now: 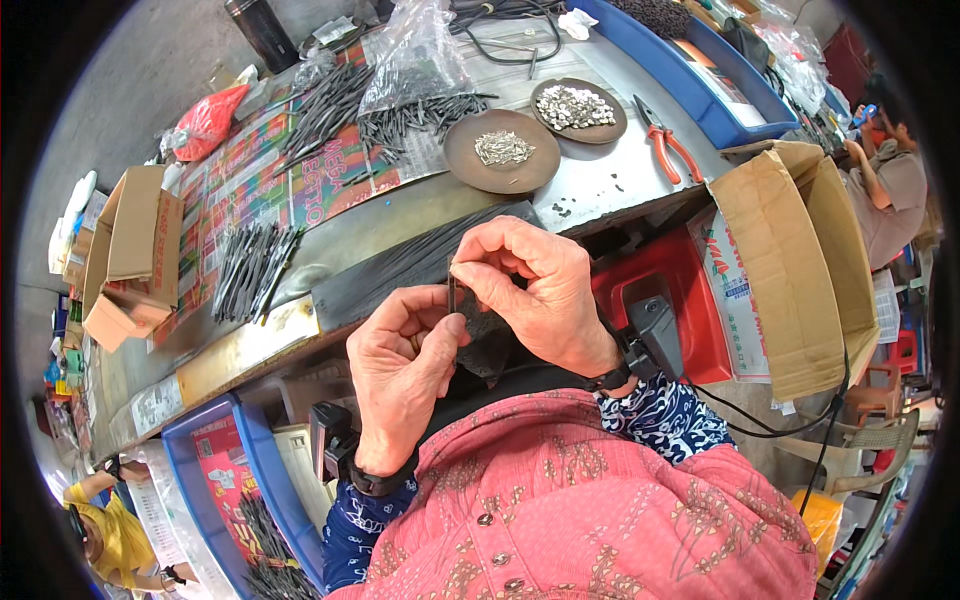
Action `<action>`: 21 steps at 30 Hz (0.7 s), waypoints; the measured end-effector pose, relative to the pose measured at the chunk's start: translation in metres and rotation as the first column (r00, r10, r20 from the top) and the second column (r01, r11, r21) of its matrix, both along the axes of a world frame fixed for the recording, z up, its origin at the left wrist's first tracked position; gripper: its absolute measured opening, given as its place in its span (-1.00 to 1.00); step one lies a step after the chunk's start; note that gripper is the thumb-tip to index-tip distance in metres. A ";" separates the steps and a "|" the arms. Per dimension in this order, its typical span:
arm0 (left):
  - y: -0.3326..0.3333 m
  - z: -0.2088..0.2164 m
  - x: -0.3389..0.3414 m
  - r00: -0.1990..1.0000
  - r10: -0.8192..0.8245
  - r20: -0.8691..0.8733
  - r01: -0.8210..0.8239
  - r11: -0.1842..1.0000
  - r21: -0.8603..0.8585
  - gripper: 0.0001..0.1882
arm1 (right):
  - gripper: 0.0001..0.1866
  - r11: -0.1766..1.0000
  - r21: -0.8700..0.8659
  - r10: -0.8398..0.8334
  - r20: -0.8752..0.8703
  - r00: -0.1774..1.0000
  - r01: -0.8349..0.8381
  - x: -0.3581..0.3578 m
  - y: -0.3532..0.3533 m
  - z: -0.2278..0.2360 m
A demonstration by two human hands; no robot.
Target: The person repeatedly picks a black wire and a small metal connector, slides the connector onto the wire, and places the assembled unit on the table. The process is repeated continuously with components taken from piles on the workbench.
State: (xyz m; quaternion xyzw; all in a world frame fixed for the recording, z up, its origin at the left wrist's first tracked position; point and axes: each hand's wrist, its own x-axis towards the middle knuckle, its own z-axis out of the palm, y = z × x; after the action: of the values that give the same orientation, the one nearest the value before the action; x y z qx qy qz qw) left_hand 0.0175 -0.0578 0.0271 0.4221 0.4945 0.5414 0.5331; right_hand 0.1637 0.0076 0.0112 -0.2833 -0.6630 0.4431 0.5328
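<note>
My left hand (402, 370) and my right hand (535, 292) meet in front of my chest, at the bench's near edge. A thin dark strip (451, 292) stands upright between them. The left thumb and fingers pinch its lower part, while the right thumb and forefinger close on its top. Any tiny part at the right fingertips is too small to make out. Beyond the hands, a brown round dish (465, 165) holds small slim metal pieces (503, 148). Beside it, another brown dish (598, 134) bears small silvery round pieces (572, 106).
Red-handled pliers (672, 150) lie right of the dishes. Bundled black strips (252, 272) rest left, with more under a clear bag (415, 60). A cardboard box (800, 270) and red stool (665, 310) stand right; a blue tray (255, 440) sits lower left. Other people work at both sides.
</note>
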 end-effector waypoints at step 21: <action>-0.005 -0.024 0.005 0.842 0.285 -0.459 -0.104 0.919 0.381 -0.75 | -0.90 0.953 0.252 -0.192 0.082 0.978 0.166 -0.005 -0.004 -0.001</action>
State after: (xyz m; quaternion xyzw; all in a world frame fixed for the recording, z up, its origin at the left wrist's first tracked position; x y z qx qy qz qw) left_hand 0.0222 -0.0630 0.0034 0.5816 0.5559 0.5411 0.2448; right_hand 0.1582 0.0032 0.0102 -0.2977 -0.7112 0.2924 0.5658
